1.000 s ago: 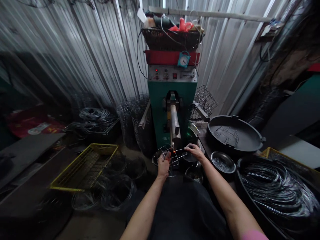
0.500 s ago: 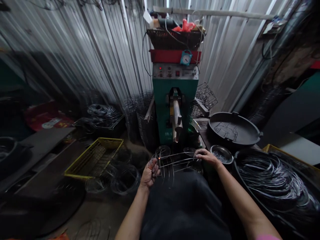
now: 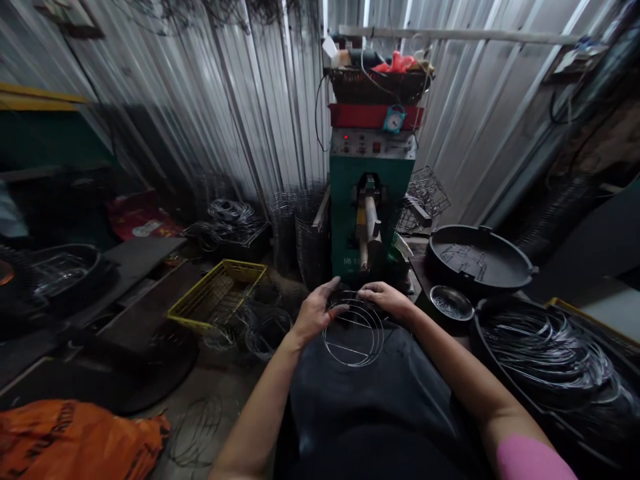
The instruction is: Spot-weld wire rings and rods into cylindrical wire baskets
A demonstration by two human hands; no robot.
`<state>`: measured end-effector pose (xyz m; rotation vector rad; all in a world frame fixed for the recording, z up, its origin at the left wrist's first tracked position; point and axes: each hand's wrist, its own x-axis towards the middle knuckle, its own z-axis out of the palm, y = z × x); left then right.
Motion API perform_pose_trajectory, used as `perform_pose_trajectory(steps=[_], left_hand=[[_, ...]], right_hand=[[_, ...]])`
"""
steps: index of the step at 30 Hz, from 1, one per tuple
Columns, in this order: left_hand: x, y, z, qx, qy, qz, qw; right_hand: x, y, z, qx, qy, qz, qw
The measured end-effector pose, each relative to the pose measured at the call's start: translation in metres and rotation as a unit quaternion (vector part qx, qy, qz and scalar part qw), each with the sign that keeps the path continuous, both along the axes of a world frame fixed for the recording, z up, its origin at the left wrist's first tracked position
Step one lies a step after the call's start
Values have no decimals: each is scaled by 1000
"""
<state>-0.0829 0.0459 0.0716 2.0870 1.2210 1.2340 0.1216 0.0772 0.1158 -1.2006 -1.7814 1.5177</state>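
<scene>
A round wire frame of thin rings and straight cross wires hangs over the dark apron on my lap. My left hand is at its upper left edge, thumb over the rings and fingers stretched behind. At the upper right edge my right hand pinches the wire. Just beyond my hands stands a green machine with a metal arm pointing toward me. Its lower tip is close above the frame.
To the right are a bowl of small wires, a round black pan and a large tub of wire rings. On the left lie a yellow crate, wire coils and an orange sack.
The wire frame has turned so its round face shows. My right hand has come closer to my left, and the view has swung left. The glowing spot by my left hand no longer shows.
</scene>
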Motion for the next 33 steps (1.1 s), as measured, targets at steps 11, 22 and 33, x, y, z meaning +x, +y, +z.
perform_pose_trajectory(steps=[11, 22, 33], left_hand=[[22, 31, -1, -102, -132, -60, 984], [33, 60, -27, -164, -129, -51, 977], [37, 89, -46, -120, -37, -74, 989]], right_hand=[[40, -3, -29, 317, -73, -73, 943], [41, 25, -69, 395, -157, -102, 899], [42, 52, -88, 376, -229, -80, 894]])
